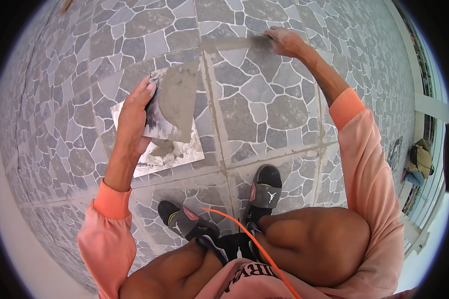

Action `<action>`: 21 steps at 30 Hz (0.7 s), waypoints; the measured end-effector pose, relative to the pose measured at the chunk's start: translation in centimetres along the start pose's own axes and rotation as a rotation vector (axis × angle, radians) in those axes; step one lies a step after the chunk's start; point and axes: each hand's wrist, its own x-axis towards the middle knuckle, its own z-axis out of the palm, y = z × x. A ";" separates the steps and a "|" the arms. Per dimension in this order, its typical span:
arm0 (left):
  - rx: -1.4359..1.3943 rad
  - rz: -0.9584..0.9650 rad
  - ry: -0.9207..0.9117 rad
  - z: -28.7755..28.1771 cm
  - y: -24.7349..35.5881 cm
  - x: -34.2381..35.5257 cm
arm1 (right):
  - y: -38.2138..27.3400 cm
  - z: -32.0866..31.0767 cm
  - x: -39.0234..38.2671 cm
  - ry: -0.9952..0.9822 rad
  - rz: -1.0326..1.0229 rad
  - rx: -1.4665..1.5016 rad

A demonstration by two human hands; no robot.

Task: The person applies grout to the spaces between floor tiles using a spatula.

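The L hand (135, 110) grips the L edge of a flat, grey metal plate (159, 124), w/ the thumb at the rim. A thick layer of wet grey paste (178, 97) covers mostly its R & far part. The plate is above a white, approx. square sheet (192, 155), which lies on the floor of grey stone-pattern tiles (257, 92) & is smeared w/ similar paste; if the two touch, I can't say.

The R hand (283, 42) is farther away, fingers bent & close together, at the R end of a smooth grey paste strip (229, 45) along the far tile joint. Under its fingertips is a dark, blurred patch, so whether it holds a small tool is not clear.

Near side: the person's two feet in dark grey slide sandals (265, 192), knees bent, w/ a thin orange cord (258, 244) hanging betw. them. Far over at R, by the floor's edge, is another person (420, 162) in a tan top.
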 end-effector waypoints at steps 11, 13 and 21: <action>-0.013 -0.003 0.100 -1.0 -1.0 0.6 | -9.6 -5.5 -2.3 -0.136 0.183 0.772; 0.009 -0.017 0.125 -0.4 -0.4 0.1 | -12.1 -7.3 -3.4 -0.012 0.150 0.926; -0.007 -0.001 -0.011 -0.6 -0.4 -0.2 | -20.0 -12.1 -3.3 0.261 -0.503 0.353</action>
